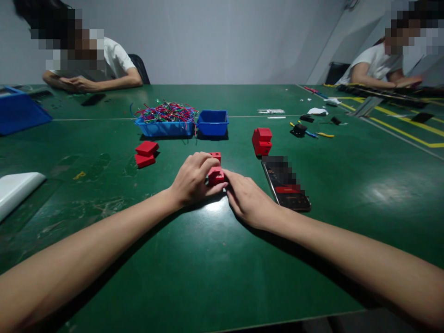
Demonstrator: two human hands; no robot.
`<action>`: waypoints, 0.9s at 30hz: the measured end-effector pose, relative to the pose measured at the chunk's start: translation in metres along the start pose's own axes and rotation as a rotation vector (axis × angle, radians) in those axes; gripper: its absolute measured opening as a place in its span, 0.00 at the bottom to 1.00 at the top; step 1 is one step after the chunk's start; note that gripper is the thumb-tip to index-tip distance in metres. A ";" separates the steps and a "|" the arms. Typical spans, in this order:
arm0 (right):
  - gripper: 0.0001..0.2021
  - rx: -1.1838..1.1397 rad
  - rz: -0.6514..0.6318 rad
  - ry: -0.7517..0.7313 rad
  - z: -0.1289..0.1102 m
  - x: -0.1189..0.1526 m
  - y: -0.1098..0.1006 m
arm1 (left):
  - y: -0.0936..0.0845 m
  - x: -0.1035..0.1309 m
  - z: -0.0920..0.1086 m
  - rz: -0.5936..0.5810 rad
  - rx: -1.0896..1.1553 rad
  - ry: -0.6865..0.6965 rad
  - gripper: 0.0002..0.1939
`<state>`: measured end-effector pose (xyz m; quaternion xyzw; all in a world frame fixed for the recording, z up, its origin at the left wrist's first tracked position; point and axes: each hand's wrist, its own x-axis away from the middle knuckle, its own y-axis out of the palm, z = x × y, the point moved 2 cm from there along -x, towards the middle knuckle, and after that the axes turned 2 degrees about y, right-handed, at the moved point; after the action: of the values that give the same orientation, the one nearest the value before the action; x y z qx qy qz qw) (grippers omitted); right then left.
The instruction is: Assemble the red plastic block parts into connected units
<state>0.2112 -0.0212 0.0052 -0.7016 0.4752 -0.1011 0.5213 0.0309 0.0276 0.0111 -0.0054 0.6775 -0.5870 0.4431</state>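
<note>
A small red plastic block (215, 176) with a stepped shape and dark holes stands on the green table in front of me. My left hand (196, 178) is closed around its left side, fingers curled over the top and thumb along the near side. From the right, my right hand (248, 196) presses its closed fingertips against the block's near right corner; the fingertips are partly hidden. A similar red block (262, 141) stands farther right. Two flat red pieces (146, 154) lie to the left, one leaning on the other.
A phone (286, 184) lies beside my right hand. Behind are a blue bin full of wires (164, 128) and a smaller blue bin (212, 124). A white object (19, 189) lies at left. Cutters and scraps (300, 130) lie at right. Two people sit across the table.
</note>
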 end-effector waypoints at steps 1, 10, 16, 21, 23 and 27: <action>0.26 -0.007 0.000 0.006 0.000 0.000 0.000 | 0.001 0.000 -0.003 -0.033 -0.004 -0.073 0.19; 0.24 -0.535 0.123 0.342 0.010 -0.002 0.009 | 0.011 0.003 -0.014 -0.039 0.215 -0.062 0.12; 0.18 -1.057 0.135 0.474 0.004 -0.009 0.014 | 0.007 0.009 -0.005 -0.029 0.183 0.308 0.10; 0.13 -1.229 0.131 0.499 0.004 -0.010 0.014 | -0.001 0.011 -0.003 0.073 0.201 0.381 0.19; 0.12 -1.265 0.150 0.537 0.005 -0.010 0.015 | -0.001 0.009 -0.004 0.069 0.252 0.300 0.21; 0.11 -1.304 0.165 0.568 0.006 -0.010 0.014 | 0.007 0.003 -0.008 -0.172 0.330 0.012 0.22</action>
<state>0.2022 -0.0098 -0.0053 -0.7786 0.6077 0.0645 -0.1423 0.0280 0.0342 0.0025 0.0130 0.5717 -0.7259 0.3821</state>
